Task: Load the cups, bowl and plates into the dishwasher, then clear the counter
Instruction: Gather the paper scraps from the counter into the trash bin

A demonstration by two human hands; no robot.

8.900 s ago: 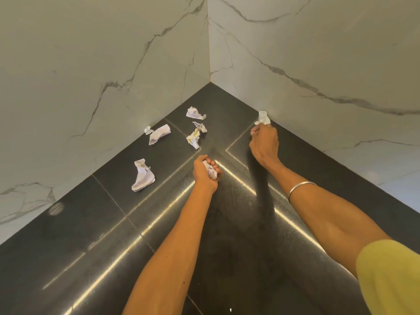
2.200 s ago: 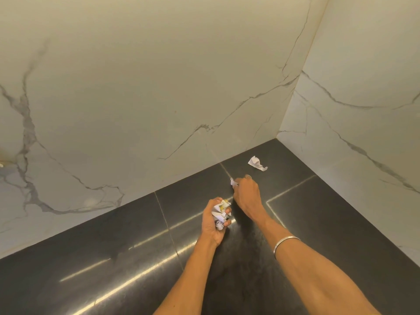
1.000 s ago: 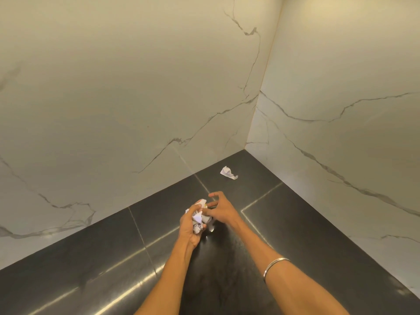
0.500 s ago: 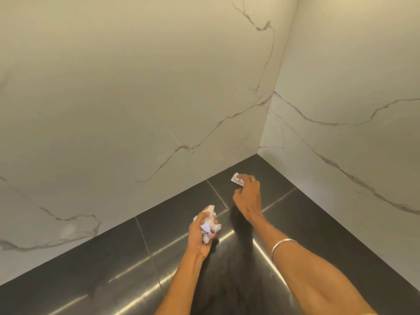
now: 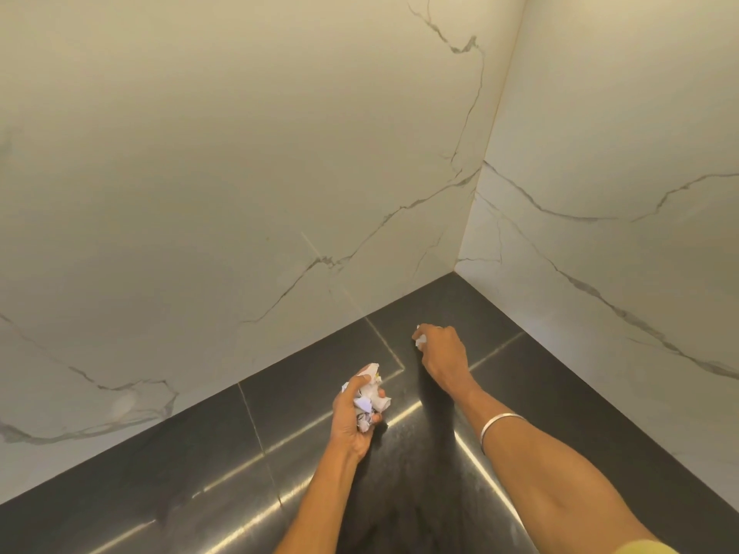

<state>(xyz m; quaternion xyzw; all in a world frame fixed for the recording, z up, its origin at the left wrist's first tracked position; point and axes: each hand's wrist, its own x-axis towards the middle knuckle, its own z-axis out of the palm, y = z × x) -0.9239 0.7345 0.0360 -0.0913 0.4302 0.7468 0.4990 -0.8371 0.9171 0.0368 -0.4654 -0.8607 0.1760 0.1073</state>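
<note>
1. Head view: the left hand (image 5: 354,413) is curled around a wad of crumpled white paper scraps (image 5: 370,397), held just above the glossy black tiled counter (image 5: 200,465).
2. The right hand (image 5: 442,353) is further toward the corner, fingers closed on a small white paper scrap (image 5: 420,341).
3. A thin silver bangle (image 5: 500,421) sits on the right wrist.
4. White grey-veined marble walls (image 5: 240,173) meet behind the counter.

Both arms reach forward. The left hand (image 5: 356,409) is curled tight, palm up; the right hand (image 5: 442,353), farther out, is fisted knuckles-up.
</note>
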